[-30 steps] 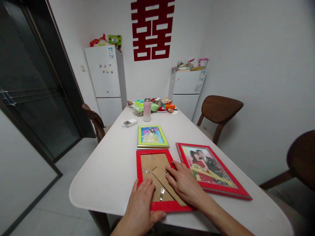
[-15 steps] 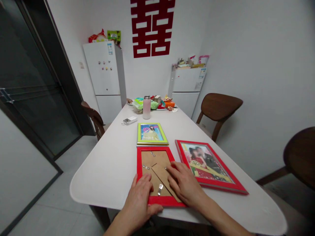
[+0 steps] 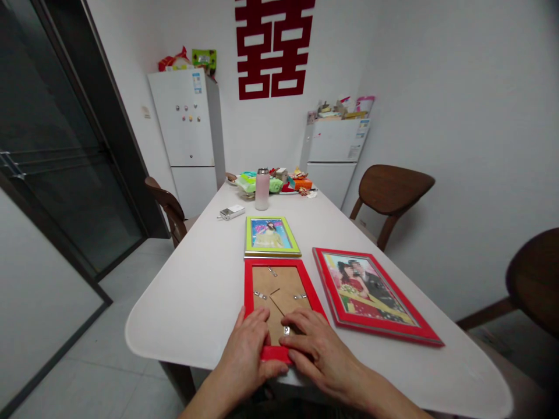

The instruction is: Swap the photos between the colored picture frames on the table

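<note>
A red picture frame (image 3: 248, 285) lies face down on the table, its brown backing board (image 3: 279, 279) showing. Small metal clips sit along the backing's sides, and a slanted slit line runs across it. My left hand (image 3: 247, 343) holds the frame at its near left corner, fingers over the left edge and thumb along the front edge. With fingers curled, my right hand (image 3: 317, 349) is at the near metal clip (image 3: 286, 330), which it partly covers. A second red picture frame (image 3: 323, 285), photo side up, lies to the right.
Beyond the red frame lies a lime-green picture frame (image 3: 290, 233). Farther back on the white table (image 3: 187, 302) are a small silver device (image 3: 231, 212), a pink bottle (image 3: 262, 191) and piled packets (image 3: 275, 185). Wooden chairs (image 3: 388, 189) stand at both sides.
My right hand has moved from the right-side clip toward me and left, to the near clip. The right clip now shows uncovered. My left hand stays at the frame's near left corner.
</note>
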The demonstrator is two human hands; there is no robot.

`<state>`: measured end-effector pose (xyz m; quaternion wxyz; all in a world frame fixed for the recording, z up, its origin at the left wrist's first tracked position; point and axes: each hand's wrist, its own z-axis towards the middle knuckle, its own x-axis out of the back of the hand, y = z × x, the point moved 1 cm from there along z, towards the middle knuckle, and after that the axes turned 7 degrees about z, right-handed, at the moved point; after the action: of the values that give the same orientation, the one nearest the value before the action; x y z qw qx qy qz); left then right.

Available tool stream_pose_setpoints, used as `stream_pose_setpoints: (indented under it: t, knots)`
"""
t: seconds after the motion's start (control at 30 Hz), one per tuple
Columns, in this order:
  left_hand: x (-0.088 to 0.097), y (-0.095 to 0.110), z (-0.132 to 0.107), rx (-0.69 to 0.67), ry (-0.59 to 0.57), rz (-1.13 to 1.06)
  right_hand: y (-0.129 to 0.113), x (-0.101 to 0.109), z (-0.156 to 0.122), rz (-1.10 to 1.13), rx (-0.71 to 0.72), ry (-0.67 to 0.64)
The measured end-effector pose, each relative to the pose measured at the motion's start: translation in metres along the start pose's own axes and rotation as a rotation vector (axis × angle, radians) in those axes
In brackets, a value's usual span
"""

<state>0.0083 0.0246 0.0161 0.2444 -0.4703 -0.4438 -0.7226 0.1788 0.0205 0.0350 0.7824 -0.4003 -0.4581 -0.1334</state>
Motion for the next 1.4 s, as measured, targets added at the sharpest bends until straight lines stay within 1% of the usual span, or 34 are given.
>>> stream_pose_setpoints:
  t: [0.07, 0.13, 0.27, 0.37, 0.47, 0.57, 0.7, 0.87, 0.93, 1.07, 1.2, 1.3, 1.4]
  knots:
    - [-0.001, -0.001, 0.000, 0.002, 0.004, -0.012, 0.002, 0.000, 0.006, 0.011, -0.009, 0.002]
    - [-0.001, -0.001, 0.000, 0.006, 0.001, -0.028, 0.006, -0.002, 0.017, 0.022, -0.035, 0.031]
    - [0.001, 0.001, 0.000, 0.012, 0.022, -0.064, 0.017, -0.012, 0.052, -0.004, -0.142, 0.101]
    - [0.000, 0.000, 0.000, 0.023, 0.022, -0.085, 0.023, -0.021, 0.078, -0.093, -0.219, 0.102]
    - [-0.003, -0.002, 0.000, 0.028, 0.030, -0.095, 0.027, -0.028, 0.093, -0.143, -0.228, 0.077]
    - [-0.005, -0.004, 0.000, 0.022, 0.046, -0.100, 0.029, -0.031, 0.096, -0.145, -0.201, 0.058]
    - [-0.003, -0.003, -0.001, 0.010, 0.055, -0.100, 0.028, -0.033, 0.093, -0.150, -0.174, 0.048]
    - [-0.005, -0.005, -0.001, 0.015, 0.043, -0.094, 0.028, -0.030, 0.091, -0.143, -0.181, 0.069]
    - [-0.005, -0.005, -0.001, 0.032, 0.024, -0.089, 0.035, -0.026, 0.093, -0.144, -0.225, 0.114]
    - [-0.003, -0.003, -0.002, 0.046, 0.000, -0.081, 0.061, -0.016, 0.104, -0.167, -0.398, 0.225]
    - [-0.001, -0.002, -0.002, 0.049, -0.009, -0.070, 0.082, -0.015, 0.115, -0.163, -0.533, 0.267]
    - [0.000, -0.002, -0.003, 0.040, -0.015, -0.047, 0.087, -0.016, 0.118, -0.134, -0.571, 0.296]
    - [0.001, 0.003, -0.002, 0.059, -0.021, -0.017, 0.086, -0.015, 0.119, -0.073, -0.567, 0.322]
